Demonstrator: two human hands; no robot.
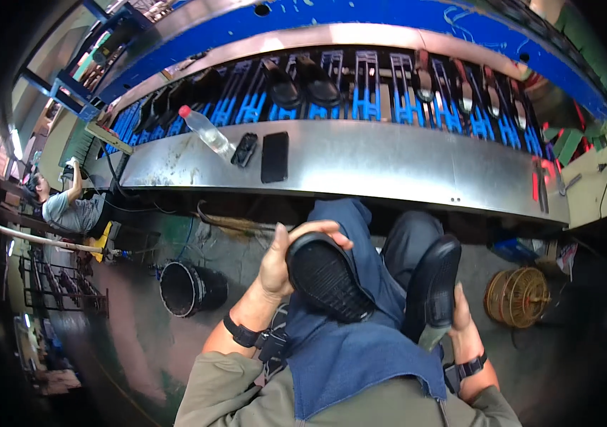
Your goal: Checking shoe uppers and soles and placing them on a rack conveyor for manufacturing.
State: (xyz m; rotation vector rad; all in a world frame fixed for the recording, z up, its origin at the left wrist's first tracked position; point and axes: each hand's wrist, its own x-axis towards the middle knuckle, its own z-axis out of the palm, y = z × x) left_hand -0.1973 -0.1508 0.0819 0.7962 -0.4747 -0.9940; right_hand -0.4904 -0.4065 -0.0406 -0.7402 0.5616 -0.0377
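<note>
My left hand (pixel 280 262) grips a black shoe (pixel 325 274) by its toe end, sole turned up over my lap. My right hand (pixel 462 319) holds a second black shoe (pixel 435 281) upright on my right thigh, sole edge facing left. A blue denim apron (pixel 360 349) covers my legs. Both wrists wear dark bands.
A steel bench (pixel 389 160) runs across ahead with a clear plastic bottle (pixel 205 130), a black phone (pixel 274 156) and a small dark device (pixel 244 149). Behind it a conveyor of blue racks (pixel 364 92) carries black shoes (pixel 300 82). A black bucket (pixel 182 288), a wicker basket (pixel 518 295), a seated person (pixel 68 206) at left.
</note>
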